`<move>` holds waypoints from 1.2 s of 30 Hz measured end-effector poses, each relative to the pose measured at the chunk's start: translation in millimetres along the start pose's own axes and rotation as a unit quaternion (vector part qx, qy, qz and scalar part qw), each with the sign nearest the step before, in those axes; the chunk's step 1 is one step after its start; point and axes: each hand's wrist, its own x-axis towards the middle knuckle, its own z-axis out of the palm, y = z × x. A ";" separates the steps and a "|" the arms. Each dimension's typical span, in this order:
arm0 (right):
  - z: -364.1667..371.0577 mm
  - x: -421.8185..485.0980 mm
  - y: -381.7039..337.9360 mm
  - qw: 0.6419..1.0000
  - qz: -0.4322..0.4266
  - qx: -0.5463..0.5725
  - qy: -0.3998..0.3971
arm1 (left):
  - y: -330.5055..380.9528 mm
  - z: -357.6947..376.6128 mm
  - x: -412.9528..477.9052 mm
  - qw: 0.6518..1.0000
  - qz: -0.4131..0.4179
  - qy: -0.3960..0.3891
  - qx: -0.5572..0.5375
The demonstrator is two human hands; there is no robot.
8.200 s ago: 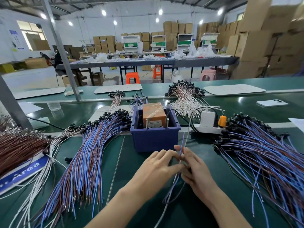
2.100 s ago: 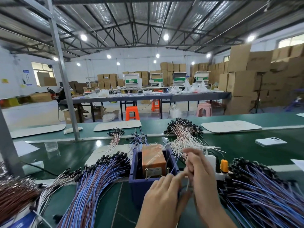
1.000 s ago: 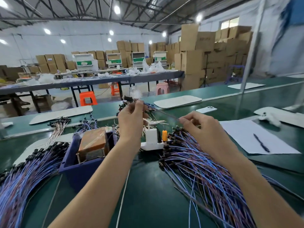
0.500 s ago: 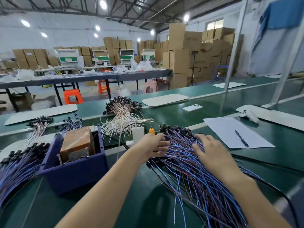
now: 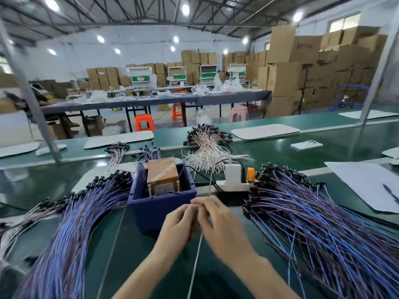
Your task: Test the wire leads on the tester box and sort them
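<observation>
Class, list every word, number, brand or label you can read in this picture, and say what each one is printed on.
No text here can be read.
Dark print on the cardboard boxes: blurred, not readable.
Label on the front of the tester box: too small to read.
Paper sheet: no writing shows.

A white phone (image 5: 306, 145) lies beyond paper (image 5: 362, 182) bearing a pen (image 5: 389, 192).

Glossy green belt (image 5: 280, 160), matt blue plastic bin (image 5: 159, 210), tester box (image 5: 163, 172) wrapped in shiny tape.
</observation>
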 end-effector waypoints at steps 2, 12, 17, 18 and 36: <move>26.4 -1.6 -12.7 0.999 0.000 0.015 -0.034 | -18.2 -21.8 -17.5 0.999 0.005 0.047 0.011; 96.0 4.5 -22.6 0.975 0.117 0.174 -0.072 | -48.5 -53.3 -32.2 0.986 -0.005 0.166 -0.006; 99.6 4.4 -13.4 0.958 0.140 0.232 -0.097 | -51.4 -53.3 -25.3 0.986 -0.006 0.164 -0.012; 99.6 5.1 -13.5 0.956 0.142 0.236 -0.096 | -52.2 -53.2 -23.9 0.986 -0.005 0.165 -0.010; 101.0 5.3 -9.5 0.953 0.151 0.241 -0.102 | -56.3 -52.9 -23.3 0.987 -0.009 0.158 -0.004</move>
